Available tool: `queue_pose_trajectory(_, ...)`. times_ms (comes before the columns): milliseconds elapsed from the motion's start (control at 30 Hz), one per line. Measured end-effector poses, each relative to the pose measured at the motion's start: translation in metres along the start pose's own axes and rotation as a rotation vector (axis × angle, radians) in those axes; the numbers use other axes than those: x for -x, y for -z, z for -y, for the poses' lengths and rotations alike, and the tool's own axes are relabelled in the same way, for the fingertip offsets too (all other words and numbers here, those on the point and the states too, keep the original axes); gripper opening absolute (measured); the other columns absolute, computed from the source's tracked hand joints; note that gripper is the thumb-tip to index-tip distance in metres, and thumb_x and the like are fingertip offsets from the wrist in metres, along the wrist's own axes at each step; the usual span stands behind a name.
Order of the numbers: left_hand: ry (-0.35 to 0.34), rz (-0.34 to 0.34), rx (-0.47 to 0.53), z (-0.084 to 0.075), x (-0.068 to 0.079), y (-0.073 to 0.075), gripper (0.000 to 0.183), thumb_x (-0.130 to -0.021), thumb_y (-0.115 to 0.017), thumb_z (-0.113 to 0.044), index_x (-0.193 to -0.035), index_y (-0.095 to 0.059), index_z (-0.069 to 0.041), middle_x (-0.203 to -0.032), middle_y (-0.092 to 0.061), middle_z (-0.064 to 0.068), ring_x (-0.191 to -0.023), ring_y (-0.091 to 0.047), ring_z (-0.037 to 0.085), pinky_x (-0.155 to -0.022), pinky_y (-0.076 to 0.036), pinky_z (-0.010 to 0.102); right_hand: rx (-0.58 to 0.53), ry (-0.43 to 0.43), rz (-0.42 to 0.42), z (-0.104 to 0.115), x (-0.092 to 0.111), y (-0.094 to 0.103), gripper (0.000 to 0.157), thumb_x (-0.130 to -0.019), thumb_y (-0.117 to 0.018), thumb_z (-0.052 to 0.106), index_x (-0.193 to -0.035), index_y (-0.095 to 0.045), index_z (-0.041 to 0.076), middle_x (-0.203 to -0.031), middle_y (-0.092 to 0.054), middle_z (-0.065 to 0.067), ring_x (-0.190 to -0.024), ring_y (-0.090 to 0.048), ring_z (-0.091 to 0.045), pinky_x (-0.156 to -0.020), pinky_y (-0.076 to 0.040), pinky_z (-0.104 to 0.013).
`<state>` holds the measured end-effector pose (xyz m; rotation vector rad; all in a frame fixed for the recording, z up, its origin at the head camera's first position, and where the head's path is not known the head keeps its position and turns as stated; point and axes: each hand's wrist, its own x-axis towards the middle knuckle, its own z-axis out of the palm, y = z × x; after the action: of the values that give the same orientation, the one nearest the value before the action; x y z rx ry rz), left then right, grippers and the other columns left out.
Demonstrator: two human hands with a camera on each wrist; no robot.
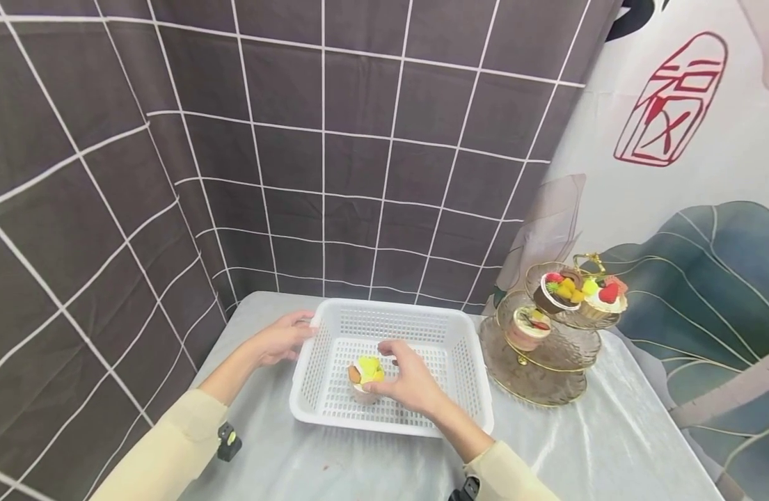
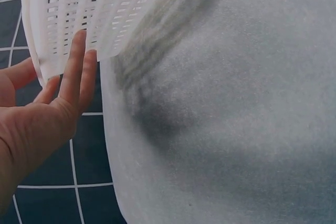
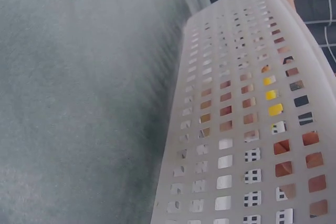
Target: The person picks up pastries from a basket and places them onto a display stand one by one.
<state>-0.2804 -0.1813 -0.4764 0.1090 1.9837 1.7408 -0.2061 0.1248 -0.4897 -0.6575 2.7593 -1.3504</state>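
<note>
A white plastic basket [image 1: 390, 426] with perforated walls stands on the table. Inside it is a dessert cup [image 1: 365, 391] with yellow topping and a tan piece on the side. Over the basket floor, my right hand [image 1: 412, 379] has its thumb right at the cup's side. Its other fingers arch apart above and beyond the cup; the right wrist view shows parts of them through the holes. At the left rim, my left hand [image 1: 282, 339] reaches the basket with loosely extended fingers [image 2: 75, 72] along the outer wall [image 2: 105, 19], palm clear of it.
On the right stands a tiered glass stand [image 1: 534, 386] with gold edges. It carries a fruit-topped dark cup [image 1: 556, 296], a cream tart [image 1: 603, 303] and a pink-based cup [image 1: 527, 330]. A dark gridded cloth [image 1: 359, 167] hangs behind the silvery tablecloth [image 1: 278, 445].
</note>
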Motion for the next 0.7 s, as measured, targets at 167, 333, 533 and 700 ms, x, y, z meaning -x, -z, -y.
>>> queue_pose_trajectory(167, -0.004, 0.004, 0.015, 0.0012, -0.0013, -0.0006, 0.061, -0.111, -0.051, -0.013, -0.163, -0.024, 0.001, -0.152, -0.046, 0.032, -0.136, -0.055, 0.048, -0.102, -0.057, 0.062, 0.048, -0.009, 0.065, -0.0013, -0.0008, -0.0033, 0.09, -0.077, -0.096, 0.033, -0.146, -0.052, -0.003, -0.143, -0.061, -0.019, -0.127, -0.061, -0.038, -0.108, -0.052, -0.057)
queue_pose_trajectory(333, -0.007, 0.003, 0.033, 0.0034, -0.002, -0.0006, 0.061, -0.111, -0.05, -0.012, -0.163, -0.023, 0.001, -0.153, -0.046, 0.032, -0.136, -0.055, 0.047, -0.103, -0.056, 0.063, 0.074, -0.026, 0.12, -0.0048, -0.0024, -0.0039, 0.093, -0.078, -0.095, 0.036, -0.15, -0.049, -0.002, -0.148, -0.057, -0.022, -0.131, -0.058, -0.04, -0.111, -0.05, -0.058)
queue_pose_trajectory(533, -0.004, -0.007, 0.027, 0.0038, -0.0034, 0.0008, 0.062, -0.111, -0.052, -0.014, -0.163, -0.024, 0.0, -0.153, -0.047, 0.031, -0.136, -0.056, 0.046, -0.102, -0.057, 0.061, 0.077, -0.039, 0.18, -0.0029, -0.0031, -0.0041, 0.09, -0.084, -0.091, 0.032, -0.153, -0.046, -0.003, -0.151, -0.055, -0.021, -0.132, -0.059, -0.039, -0.111, -0.051, -0.055)
queue_pose_trajectory(700, -0.007, 0.004, 0.035, 0.0048, -0.0025, -0.0002, 0.063, -0.11, -0.053, -0.013, -0.163, -0.022, 0.002, -0.154, -0.045, 0.032, -0.136, -0.055, 0.047, -0.101, -0.057, 0.061, 0.075, -0.102, 0.203, -0.0005, -0.0007, -0.0051, 0.085, -0.086, -0.087, 0.029, -0.155, -0.046, 0.0, -0.15, -0.057, -0.019, -0.133, -0.06, -0.038, -0.112, -0.05, -0.056)
